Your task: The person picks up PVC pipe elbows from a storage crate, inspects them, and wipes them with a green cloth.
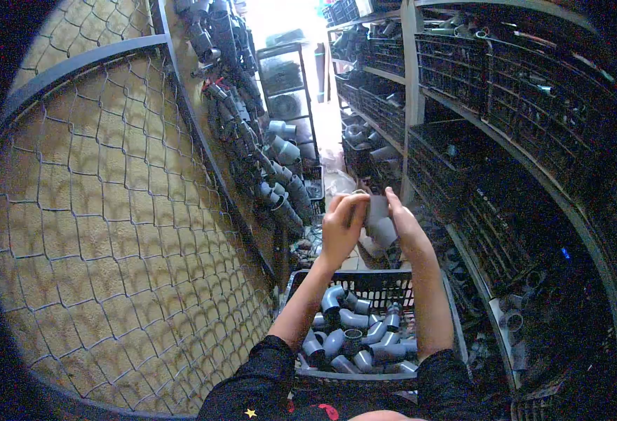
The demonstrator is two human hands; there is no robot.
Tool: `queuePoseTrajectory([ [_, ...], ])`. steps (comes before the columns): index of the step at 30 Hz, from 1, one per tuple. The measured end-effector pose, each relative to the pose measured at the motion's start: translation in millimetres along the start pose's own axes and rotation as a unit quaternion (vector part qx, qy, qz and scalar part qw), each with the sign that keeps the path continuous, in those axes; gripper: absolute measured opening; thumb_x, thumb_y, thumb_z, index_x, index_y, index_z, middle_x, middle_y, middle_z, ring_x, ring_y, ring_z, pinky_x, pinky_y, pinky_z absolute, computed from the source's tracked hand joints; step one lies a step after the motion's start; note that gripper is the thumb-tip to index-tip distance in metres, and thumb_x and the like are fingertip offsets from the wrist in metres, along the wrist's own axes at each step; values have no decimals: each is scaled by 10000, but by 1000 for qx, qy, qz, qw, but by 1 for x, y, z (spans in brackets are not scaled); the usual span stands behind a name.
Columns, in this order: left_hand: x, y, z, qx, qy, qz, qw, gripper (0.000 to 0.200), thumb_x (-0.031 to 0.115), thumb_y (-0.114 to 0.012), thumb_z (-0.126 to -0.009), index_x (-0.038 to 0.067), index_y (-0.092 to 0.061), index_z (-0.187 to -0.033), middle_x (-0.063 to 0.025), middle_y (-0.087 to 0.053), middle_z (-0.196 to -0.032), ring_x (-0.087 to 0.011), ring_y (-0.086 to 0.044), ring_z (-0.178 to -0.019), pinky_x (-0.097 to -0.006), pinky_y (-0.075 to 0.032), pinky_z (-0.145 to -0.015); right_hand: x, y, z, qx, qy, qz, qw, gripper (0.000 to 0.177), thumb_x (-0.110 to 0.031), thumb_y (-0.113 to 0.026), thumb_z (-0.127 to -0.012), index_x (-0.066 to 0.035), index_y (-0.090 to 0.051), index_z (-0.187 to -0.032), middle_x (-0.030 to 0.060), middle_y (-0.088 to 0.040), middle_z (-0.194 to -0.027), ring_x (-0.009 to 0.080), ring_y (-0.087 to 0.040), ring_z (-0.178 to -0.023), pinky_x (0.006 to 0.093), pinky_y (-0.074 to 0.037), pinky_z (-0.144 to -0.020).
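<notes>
Both my hands are raised beyond the far rim of a black plastic crate (pixel 435 319). Between them is a pale grey piece (pixel 378 223) that looks like a pipe fitting, partly covered by my fingers. My left hand (pixel 345 223) curls its fingers around the left side of it. On the other side, my right hand (pixel 408 228) lies along the piece with its fingers pointing up. Below my forearms, the crate holds several grey pipe elbows (pixel 354 320), heaped loosely.
A wire mesh panel (pixel 119 210) in a metal frame stands along the left wall. Grey pipe fittings (pixel 284 149) are stacked beyond it. Shelves with black crates (pixel 452 59) line the right side. Down the narrow aisle, a dark rack (pixel 284 84) stands beside a bright opening.
</notes>
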State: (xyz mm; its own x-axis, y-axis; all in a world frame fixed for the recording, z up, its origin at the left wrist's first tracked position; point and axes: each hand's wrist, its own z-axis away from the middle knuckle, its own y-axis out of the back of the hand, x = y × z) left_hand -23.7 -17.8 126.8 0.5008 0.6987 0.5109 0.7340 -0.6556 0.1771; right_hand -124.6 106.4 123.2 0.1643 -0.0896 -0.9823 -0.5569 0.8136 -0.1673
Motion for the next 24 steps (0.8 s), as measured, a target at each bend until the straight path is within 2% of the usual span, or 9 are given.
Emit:
queuePoseTrajectory([
  [2, -3, 3, -1, 5, 0, 45, 999, 136, 54, -629, -931, 29, -685, -1052, -124, -658, -974, -234, -652, -887, -323, -516, -803, -18, -5, 21, -45, -30, -2, 998, 652, -619, -427, -990, -30, -708, -995, 52, -688, -904, 153, -603, -752, 292, -472, -705],
  [6, -4, -1, -3, 18, -30, 56, 998, 137, 56, -620, -937, 22, -682, -1054, -117, -660, -974, -223, -650, -898, -320, -513, -807, -22, -7, 23, -32, 18, -6, 999, 614, -622, -445, -984, -65, -702, -939, 21, -657, -823, 127, -579, -689, 273, -457, -624],
  [9, -6, -3, -1, -8, -46, 40, 998, 141, 35, -625, -925, 23, -686, -1052, -110, -663, -970, -210, -653, -894, -311, -514, -797, -9, -8, 6, -6, 11, -146, 989, 575, -616, -459, -982, -91, -688, -929, 19, -650, -809, 122, -589, -670, 275, -467, -601],
  [12, -2, -7, 5, -50, -10, 65, 997, 158, 10, -641, -903, 25, -693, -1050, -106, -661, -955, -208, -653, -859, -305, -518, -769, -1, 1, -1, 0, 27, -212, 977, 559, -612, -467, -979, -93, -673, -963, 32, -667, -848, 133, -624, -696, 283, -497, -621],
  [13, -1, -9, 4, -48, -45, 73, 995, 186, -17, -651, -883, 43, -707, -1050, -92, -652, -933, -194, -642, -810, -300, -519, -731, -2, 3, -1, -4, 24, -229, 973, 556, -602, -463, -982, -81, -658, -1007, 42, -678, -889, 148, -649, -745, 296, -521, -663],
  [16, 3, -7, 5, -115, -71, 71, 988, 199, -8, -671, -874, 69, -718, -1052, -85, -645, -920, -193, -640, -795, -308, -523, -720, 6, 6, -13, 31, 29, -277, 960, 554, -596, -452, -986, -80, -645, -1044, 46, -679, -915, 157, -659, -789, 304, -532, -705],
  [20, -2, -12, 10, -130, -28, 91, 987, 179, 28, -692, -880, 87, -723, -1045, -90, -647, -928, -207, -651, -812, -315, -525, -718, 17, 12, -17, 9, 36, -290, 956, 584, -620, -427, -985, -79, -645, -1024, 62, -687, -916, 164, -663, -786, 312, -540, -715],
  [23, 2, -7, 6, -66, -65, 30, 995, 144, 28, -659, -912, 63, -712, -1041, -98, -651, -940, -209, -649, -819, -311, -523, -721, 14, 8, -14, -87, 25, -276, 957, 629, -643, -416, -981, -62, -658, -1002, 67, -693, -885, 165, -663, -744, 301, -539, -681],
  [24, 5, -5, 4, -51, -40, 41, 997, 133, 32, -646, -923, 53, -706, -1039, -102, -652, -944, -213, -649, -825, -312, -522, -730, 9, 5, -11, -94, 5, -244, 965, 638, -645, -414, -981, -57, -663, -998, 68, -693, -869, 164, -661, -724, 297, -537, -665],
])
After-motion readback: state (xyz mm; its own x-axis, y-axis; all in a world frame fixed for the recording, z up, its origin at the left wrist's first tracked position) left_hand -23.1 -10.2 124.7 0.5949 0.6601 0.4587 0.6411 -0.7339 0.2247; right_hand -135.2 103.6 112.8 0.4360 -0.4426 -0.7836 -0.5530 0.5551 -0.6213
